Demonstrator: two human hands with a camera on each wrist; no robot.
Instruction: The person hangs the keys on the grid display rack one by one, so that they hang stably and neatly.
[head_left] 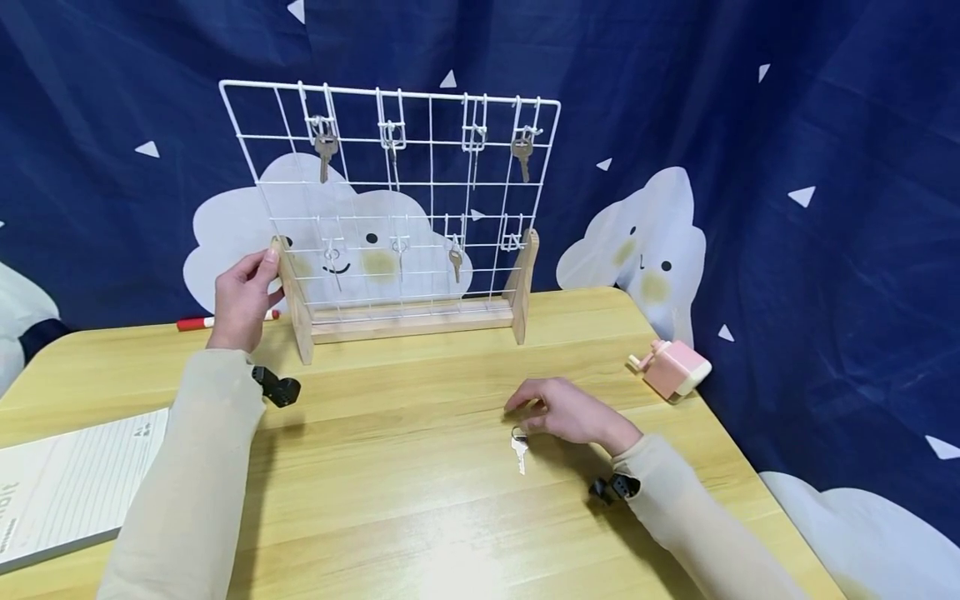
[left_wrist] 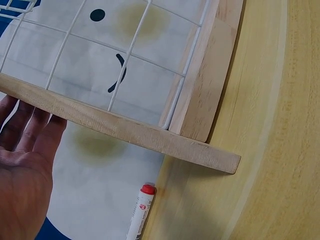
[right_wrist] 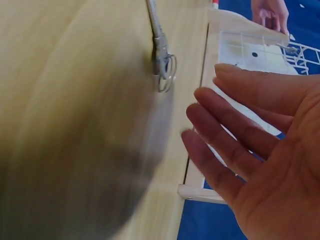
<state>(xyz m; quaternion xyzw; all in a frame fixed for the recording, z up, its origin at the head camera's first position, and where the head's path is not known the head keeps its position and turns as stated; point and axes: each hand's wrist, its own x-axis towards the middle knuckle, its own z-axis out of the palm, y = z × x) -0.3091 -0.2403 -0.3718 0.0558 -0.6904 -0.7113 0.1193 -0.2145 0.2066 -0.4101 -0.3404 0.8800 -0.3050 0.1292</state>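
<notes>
A white wire grid rack on a wooden stand rises at the back of the table. Its left wooden upright is gripped by my left hand, thumb on the near side; in the left wrist view, the fingers go behind the wood. Keys, such as this brass one, hang from several hooks on the grid, while the lower right hook is bare. A silver key with a ring lies on the table. Beside it hovers my right hand, fingers loosely extended and apart from the key in the right wrist view.
A red-capped white marker lies behind my left wrist. At the left is a lined notepad. A pink pencil sharpener stands near the table's right edge, and a dark blue curtain hangs behind.
</notes>
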